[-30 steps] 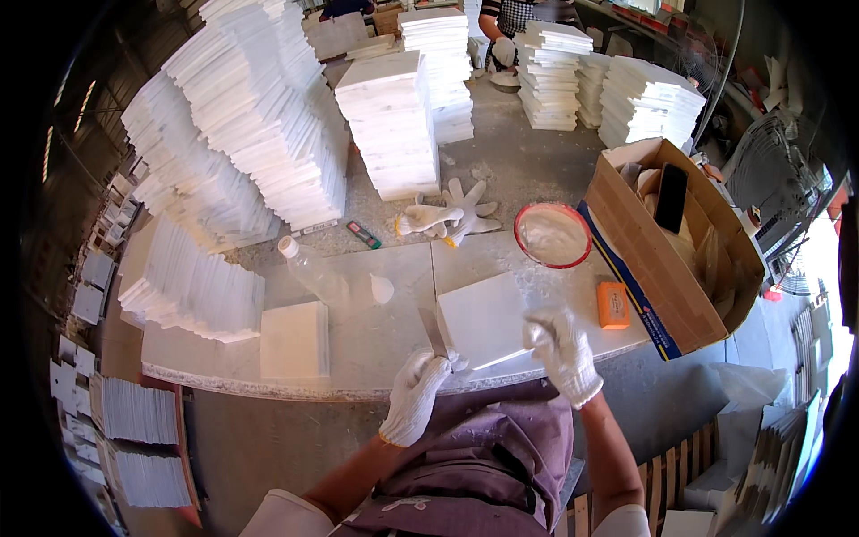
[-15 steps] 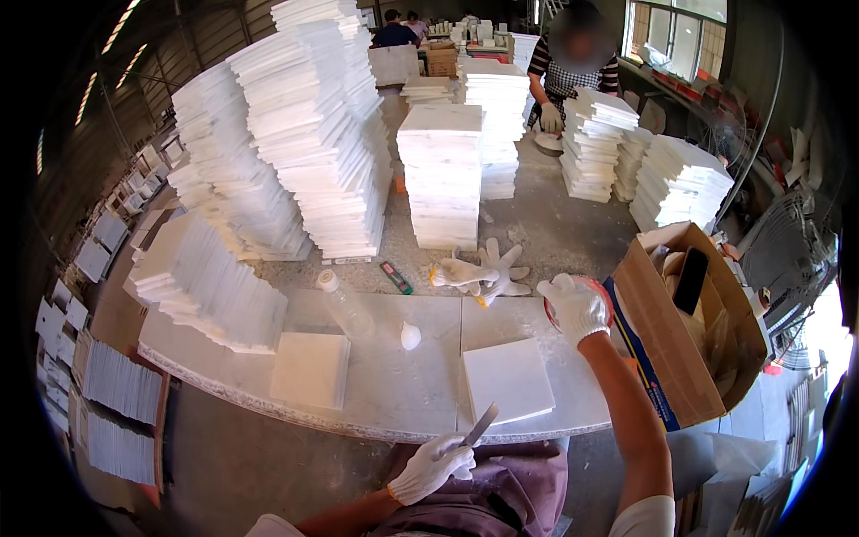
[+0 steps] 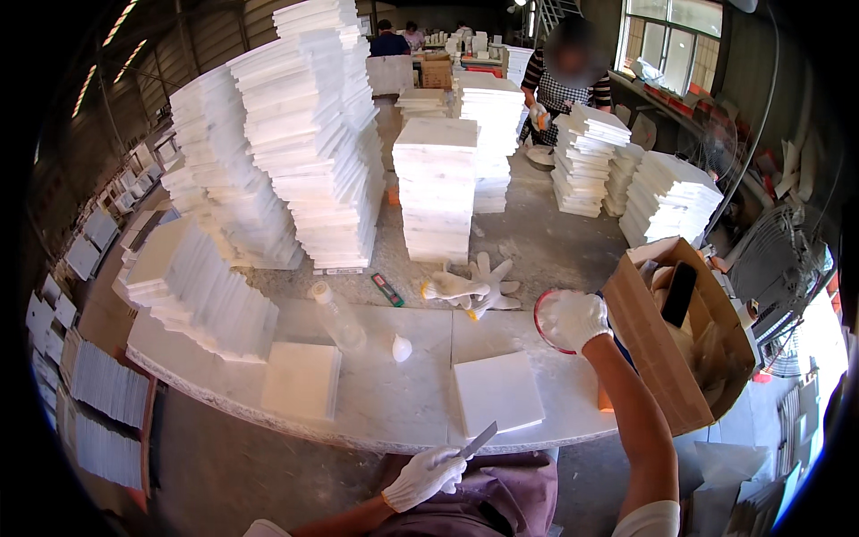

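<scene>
My left hand (image 3: 420, 476), in a white knit glove, is closed around a flat grey metal scraper (image 3: 480, 440), its blade sticking out up and right above my lap. Out to the right, my gloved right hand (image 3: 586, 322) is at a round, red-rimmed dish (image 3: 542, 333). Its fingers blend into the pale inside of the dish, so their grip is unclear. A square white stone tile (image 3: 499, 394) lies near the table's front edge, between my hands. Further left are a tile stack (image 3: 301, 380), a small white bulb-shaped piece (image 3: 402, 348) and a clear plastic bottle (image 3: 338, 319).
Tall stacks of white tiles (image 3: 309, 143) stand at the left and back. White gloves (image 3: 474, 285) and a green-and-red object (image 3: 387, 290) lie mid-table. An open cardboard box (image 3: 676, 349) is right of my right hand. Another person (image 3: 573, 85) works across the table.
My right hand has shifted from the left side of the dish to its right side. My left hand still holds the scraper near my lap. The view has tilted slightly.
</scene>
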Demonstrator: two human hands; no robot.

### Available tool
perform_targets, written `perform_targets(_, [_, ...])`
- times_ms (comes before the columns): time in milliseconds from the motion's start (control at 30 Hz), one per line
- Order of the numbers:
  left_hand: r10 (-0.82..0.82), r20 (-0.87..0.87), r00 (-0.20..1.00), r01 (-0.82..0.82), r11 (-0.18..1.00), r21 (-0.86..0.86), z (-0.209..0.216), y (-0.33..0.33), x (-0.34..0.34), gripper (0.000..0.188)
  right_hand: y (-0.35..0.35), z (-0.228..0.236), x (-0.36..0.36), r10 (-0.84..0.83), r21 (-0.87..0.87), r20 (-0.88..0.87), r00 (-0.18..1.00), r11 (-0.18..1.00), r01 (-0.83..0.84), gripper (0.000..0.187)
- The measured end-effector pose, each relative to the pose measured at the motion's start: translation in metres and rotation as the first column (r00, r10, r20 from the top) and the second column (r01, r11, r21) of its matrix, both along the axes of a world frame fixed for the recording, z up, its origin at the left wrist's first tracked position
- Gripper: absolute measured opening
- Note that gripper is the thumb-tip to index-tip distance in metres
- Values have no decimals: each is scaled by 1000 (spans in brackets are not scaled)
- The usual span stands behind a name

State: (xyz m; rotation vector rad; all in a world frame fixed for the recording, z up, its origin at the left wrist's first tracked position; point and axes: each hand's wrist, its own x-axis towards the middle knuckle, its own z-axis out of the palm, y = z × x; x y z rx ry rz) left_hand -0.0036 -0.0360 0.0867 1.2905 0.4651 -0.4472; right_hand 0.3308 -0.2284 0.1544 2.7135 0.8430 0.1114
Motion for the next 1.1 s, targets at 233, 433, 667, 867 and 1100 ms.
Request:
perform_targets(233, [32, -29, 999, -34, 996, -84, -18, 0, 7, 29, -39, 32, -79, 74, 849, -28, 997, 528, -16, 23])
perform_targets(433, [-57, 3, 998, 55, 974, 219, 2, -10, 41, 31, -43, -60, -213, 67, 762, -631, 773, -136, 633, 27])
perform_targets(667, [113, 2, 994, -112, 986, 120, -17, -7, 38, 33, -3, -102, -261, 148, 571, -741, 655, -374, 730, 35])
perform_targets(867, [101, -46, 994, -92, 981, 171, -16, -22, 50, 29, -10, -118, -254, 93, 693, -681, 727, -239, 680, 28])
perform_targets(1100, [107, -43, 993, -96, 974, 204, -22, -21, 47, 27, -11, -102, -248, 96, 666, -746, 659, 69, 743, 36])
